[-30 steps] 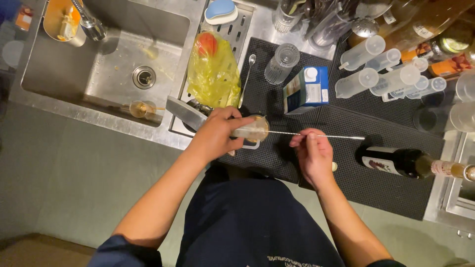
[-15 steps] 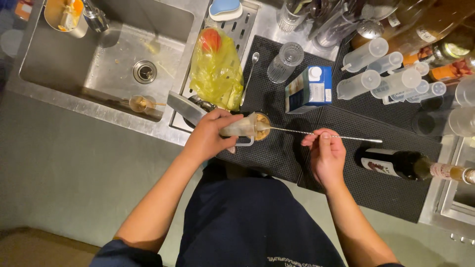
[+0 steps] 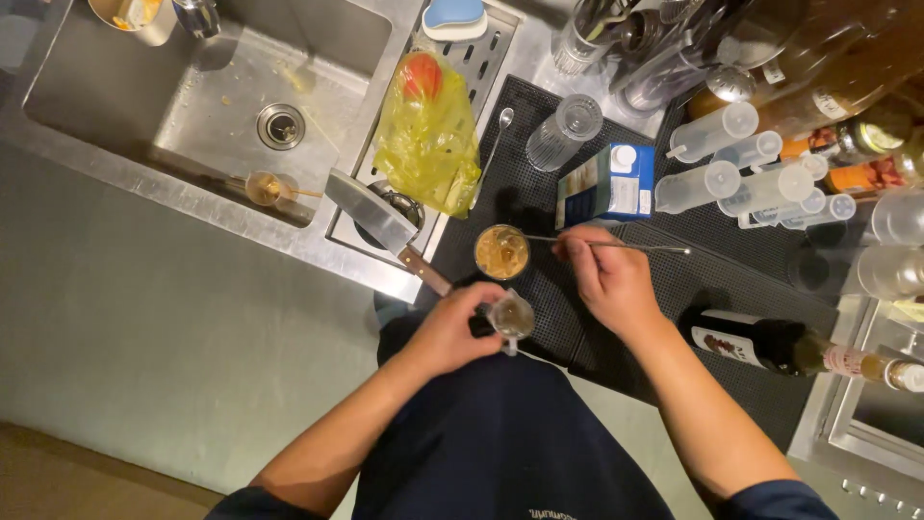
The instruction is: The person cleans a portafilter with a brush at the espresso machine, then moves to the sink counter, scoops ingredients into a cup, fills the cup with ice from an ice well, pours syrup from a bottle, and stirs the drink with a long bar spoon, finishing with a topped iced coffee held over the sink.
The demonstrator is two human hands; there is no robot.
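Since half a second ago we see that the left hand has drawn back toward the body and now carries a small clear measuring cup below the glass, where before it was wrapped around the glass itself. The glass, holding a pale brown drink, now stands free on the black bar mat, just above that cup. The left fingers are curled closed around the small cup. The right hand has moved in closer to the glass; its fingers are pinched together on a long thin bar spoon, whose one end reaches into the glass while the other end points off to the right.

Just left of the glass we find a broad knife with a wooden handle lying at the edge of the drain rack. A yellow plastic bag with something red inside rests on that rack. Beyond the glass stand a blue and white carton and an upturned ribbed tumbler. A dark wine bottle lies on its side to the right of the right forearm. The steel sink sits to the far left.
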